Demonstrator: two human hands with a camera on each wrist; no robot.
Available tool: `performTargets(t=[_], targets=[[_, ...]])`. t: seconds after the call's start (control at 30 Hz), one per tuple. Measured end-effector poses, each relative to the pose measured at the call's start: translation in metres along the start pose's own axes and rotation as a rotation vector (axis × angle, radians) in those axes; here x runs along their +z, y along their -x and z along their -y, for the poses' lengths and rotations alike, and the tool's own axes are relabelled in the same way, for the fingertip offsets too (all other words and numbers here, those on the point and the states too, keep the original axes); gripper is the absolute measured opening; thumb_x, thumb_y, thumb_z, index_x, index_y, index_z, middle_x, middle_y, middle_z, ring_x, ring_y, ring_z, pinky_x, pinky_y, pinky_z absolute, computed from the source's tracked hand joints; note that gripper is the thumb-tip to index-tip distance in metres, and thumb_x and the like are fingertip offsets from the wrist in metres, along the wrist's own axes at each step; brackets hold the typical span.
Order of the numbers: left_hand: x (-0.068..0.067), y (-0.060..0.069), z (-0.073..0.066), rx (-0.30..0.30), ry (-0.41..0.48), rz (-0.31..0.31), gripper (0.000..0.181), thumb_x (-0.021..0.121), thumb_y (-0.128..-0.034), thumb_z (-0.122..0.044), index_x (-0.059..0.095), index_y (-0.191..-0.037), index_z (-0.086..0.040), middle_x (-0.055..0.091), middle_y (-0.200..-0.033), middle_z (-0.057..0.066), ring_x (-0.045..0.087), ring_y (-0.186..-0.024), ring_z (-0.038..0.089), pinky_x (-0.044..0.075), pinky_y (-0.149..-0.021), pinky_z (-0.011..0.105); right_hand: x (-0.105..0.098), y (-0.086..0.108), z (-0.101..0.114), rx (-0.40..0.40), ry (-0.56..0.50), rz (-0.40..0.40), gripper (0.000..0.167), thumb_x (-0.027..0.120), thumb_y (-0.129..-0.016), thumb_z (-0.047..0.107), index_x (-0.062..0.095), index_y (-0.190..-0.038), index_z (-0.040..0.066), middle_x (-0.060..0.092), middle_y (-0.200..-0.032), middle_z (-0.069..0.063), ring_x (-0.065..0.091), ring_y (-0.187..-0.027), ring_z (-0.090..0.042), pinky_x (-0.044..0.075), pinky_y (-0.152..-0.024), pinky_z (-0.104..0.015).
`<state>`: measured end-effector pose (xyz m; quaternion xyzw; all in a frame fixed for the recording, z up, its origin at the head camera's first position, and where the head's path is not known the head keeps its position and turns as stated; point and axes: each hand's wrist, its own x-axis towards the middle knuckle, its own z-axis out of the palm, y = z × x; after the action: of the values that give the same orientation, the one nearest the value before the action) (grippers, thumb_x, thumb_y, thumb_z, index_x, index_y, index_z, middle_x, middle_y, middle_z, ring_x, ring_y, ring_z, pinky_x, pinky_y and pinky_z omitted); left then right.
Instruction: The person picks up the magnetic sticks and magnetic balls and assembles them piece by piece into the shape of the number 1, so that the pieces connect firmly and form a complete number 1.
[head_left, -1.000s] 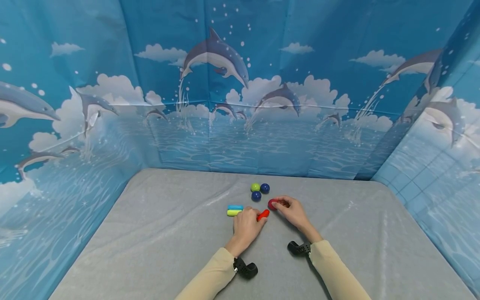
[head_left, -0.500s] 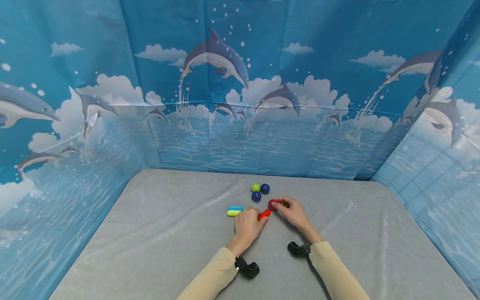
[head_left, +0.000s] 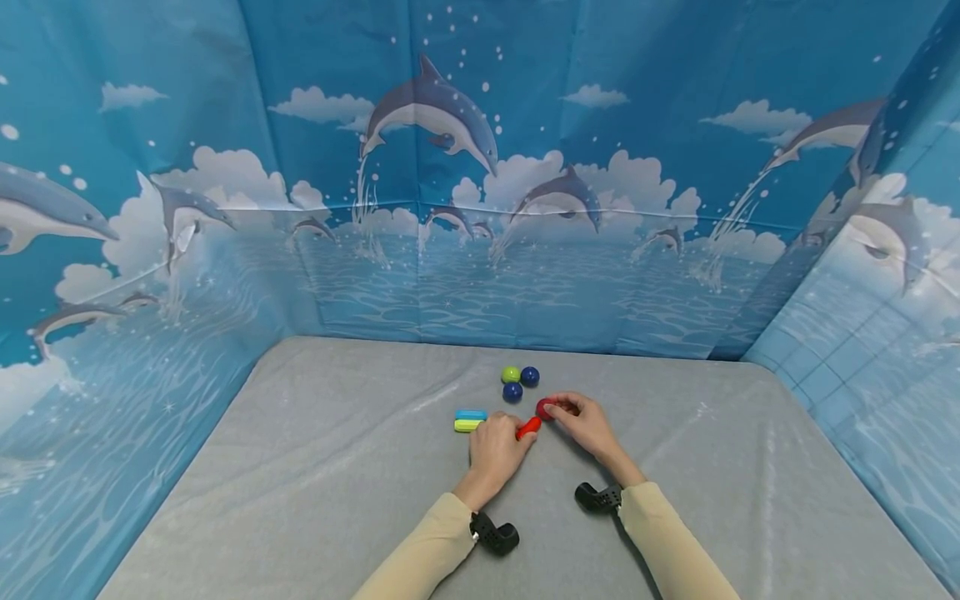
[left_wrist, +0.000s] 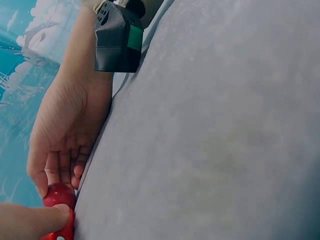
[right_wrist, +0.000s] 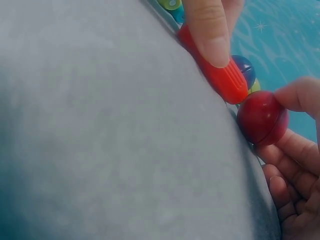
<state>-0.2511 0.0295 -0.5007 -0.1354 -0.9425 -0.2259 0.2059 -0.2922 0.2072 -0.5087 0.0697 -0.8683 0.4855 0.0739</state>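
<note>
My left hand [head_left: 495,450] pinches a stubby red stick with a ridged end [right_wrist: 227,82], its thumb on the near side. In my right hand [head_left: 588,427] a shiny dark red ball [right_wrist: 261,119] is held between thumb and fingers, low over the table. The ridged end of the stick points at the ball, and the two are very close; whether they touch I cannot tell. Just left of my left hand lie a short blue stick [head_left: 471,415] and a yellow-green stick [head_left: 468,426], side by side and partly hidden by the fingers.
Beyond the hands, a green ball [head_left: 511,375] and two dark blue balls, one at the right [head_left: 530,377] and one nearer [head_left: 512,392], sit clustered. A grey cloth covers the table [head_left: 360,467]. A dolphin-print curtain [head_left: 480,275] rises behind the back edge.
My left hand has shifted slightly right with the red stick, nearer the red ball, then stays put. The right hand holds the ball in nearly the same place.
</note>
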Motion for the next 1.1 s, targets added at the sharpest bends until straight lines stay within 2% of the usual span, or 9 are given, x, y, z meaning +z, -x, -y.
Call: performTargets(t=[0.77,1.1], targets=[[0.0011,-0.0022,-0.0009,0.000,0.001,0.016,0.025,0.077,-0.0785,-0.038,0.077,-0.083,-0.013,0.058,-0.068,-0.003,0.050,-0.054,0.010,0.036,-0.045,0.022,-0.0009,0.0017,0.0007,0.025,-0.004,0.011,0.028,0.067,-0.089,0.026,0.068,-0.107,0.004,0.064,-0.090,-0.005,0.055,-0.078,-0.019,0.045,-0.070,-0.031],[0.0022,-0.0023,-0.0005,0.008,0.000,0.000,0.025,0.077,-0.0780,-0.038,0.076,-0.081,-0.014,0.057,-0.067,-0.004,0.049,-0.053,0.009,0.035,-0.045,0.022,-0.0006,0.0015,0.0008,0.023,-0.008,0.017,0.027,0.067,-0.089,0.026,0.069,-0.106,0.005,0.065,-0.091,-0.004,0.056,-0.079,-0.019,0.046,-0.071,-0.033]])
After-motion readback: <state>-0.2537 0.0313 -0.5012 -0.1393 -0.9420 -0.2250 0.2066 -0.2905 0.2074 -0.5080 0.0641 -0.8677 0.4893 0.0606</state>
